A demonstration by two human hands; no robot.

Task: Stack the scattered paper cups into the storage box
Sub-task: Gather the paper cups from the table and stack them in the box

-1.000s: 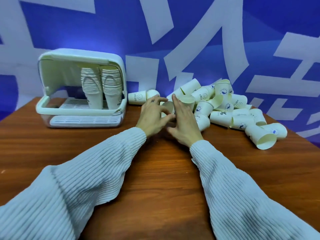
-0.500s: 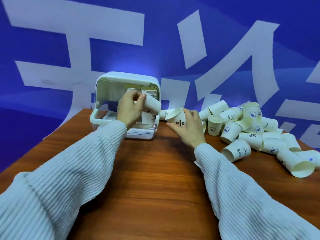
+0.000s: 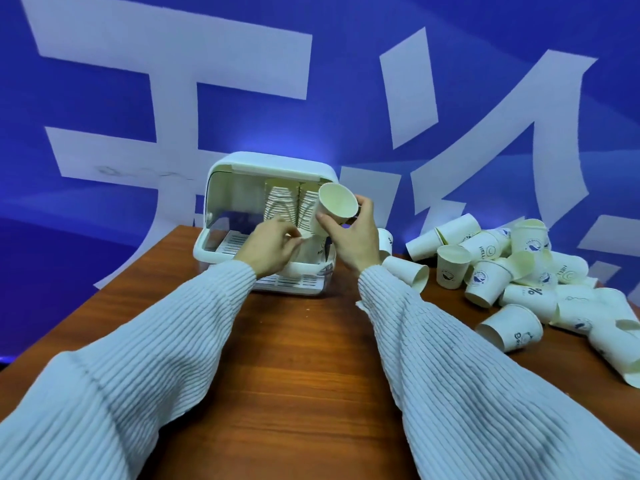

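Nearest the viewer, two arms in pale ribbed sleeves [image 3: 145, 372] reach forward across a brown wooden worktop [image 3: 294, 368]. Farther in, at the middle of the scene, the left hand [image 3: 273, 245] hangs over the front lip of a white storage box [image 3: 273, 164], its fingers curled together near the foot of the cup stacks inside; whether that grip actually pinches a cup cannot be told, since the fingertips blur into the pale cups behind them. Just to its right, the right hand [image 3: 356, 239] grips one paper cup [image 3: 334, 207], thumb on the near side and fingers wrapped round the far side. The held cup is tilted, its open mouth facing the viewer, and it sits in front of the box's opening at the right side. Inside the box, two tall stacks of nested cups [image 3: 289, 206] stand side by side on a slatted tray. On the right part of the worktop lies a heap of loose cups [image 3: 512, 271], most on their sides, a few upright, some printed with small blue marks. Farthest away rises a blue wall [image 3: 104, 188] bearing large white shapes.
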